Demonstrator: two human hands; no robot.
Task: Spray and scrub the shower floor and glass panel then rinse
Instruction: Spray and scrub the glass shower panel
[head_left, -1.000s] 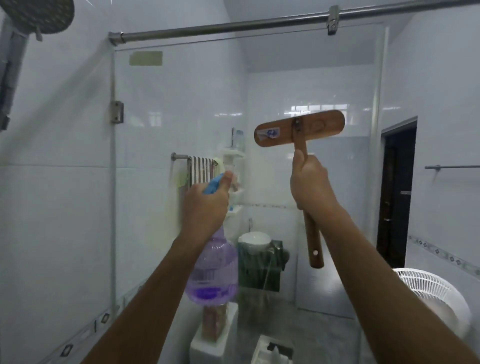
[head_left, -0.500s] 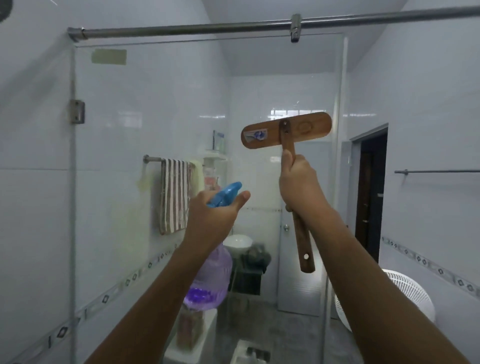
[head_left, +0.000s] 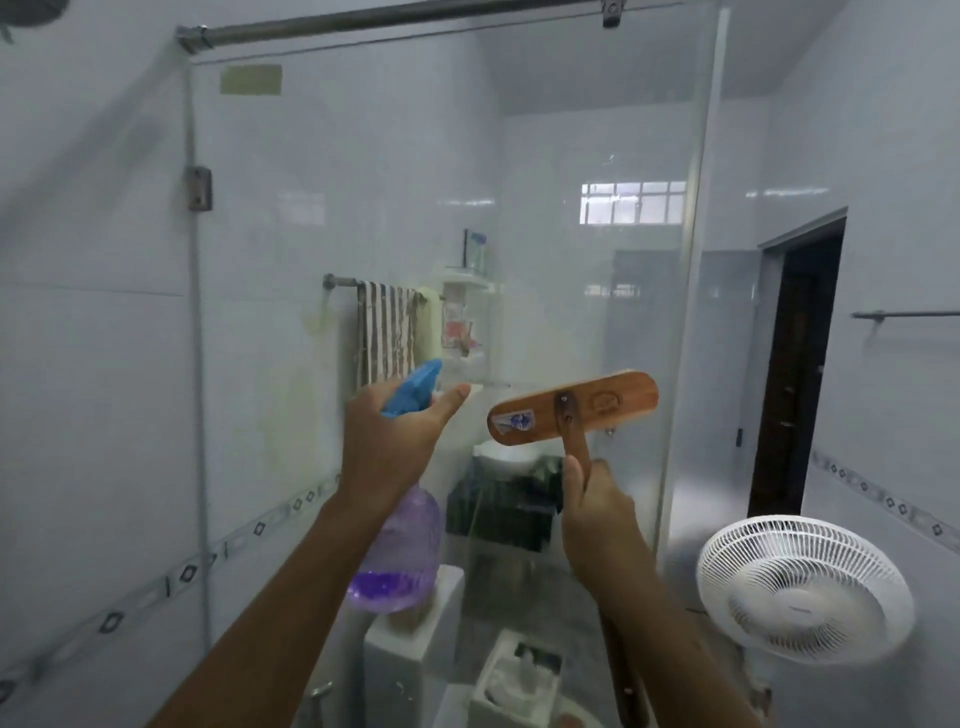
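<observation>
Head view, left hand (head_left: 389, 457) gripping spray bottle (head_left: 402, 556), right hand (head_left: 597, 519) gripping wooden brush (head_left: 613, 402), its sticker (head_left: 511, 421) unreadable.

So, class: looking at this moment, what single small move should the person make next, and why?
Probably squeeze the trigger and mist the glass panel. The left hand grips the spray bottle with its blue nozzle aimed at the glass, which looks hazy, while the right hand holds the wooden brush raised alongside, ready to scrub once the spot is wet.
</observation>
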